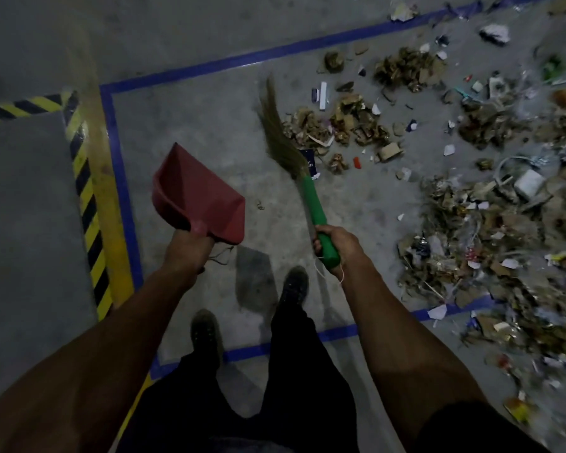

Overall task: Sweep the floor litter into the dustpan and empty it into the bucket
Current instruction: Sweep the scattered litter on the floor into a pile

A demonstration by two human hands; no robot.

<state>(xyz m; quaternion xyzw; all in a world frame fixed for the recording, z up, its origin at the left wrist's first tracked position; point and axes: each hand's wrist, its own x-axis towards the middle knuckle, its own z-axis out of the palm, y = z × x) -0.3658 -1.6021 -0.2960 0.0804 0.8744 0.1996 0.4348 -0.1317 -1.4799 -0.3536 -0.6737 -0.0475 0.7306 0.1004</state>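
Observation:
My left hand (185,253) grips the handle of a red dustpan (198,194), held above the floor with its mouth pointing up and away; nothing shows inside it. My right hand (335,245) grips the green handle of a grass broom (286,142), whose bristles reach forward to the edge of the litter. Litter (350,125) of torn cardboard, paper scraps and plastic lies scattered over the floor ahead and to the right, thickest at the right (504,230). No bucket is in view.
Blue tape (115,158) outlines a rectangle on the grey concrete floor. Yellow-and-black hazard tape (85,204) runs along its left side. My two shoes (293,286) stand inside the rectangle near its front edge.

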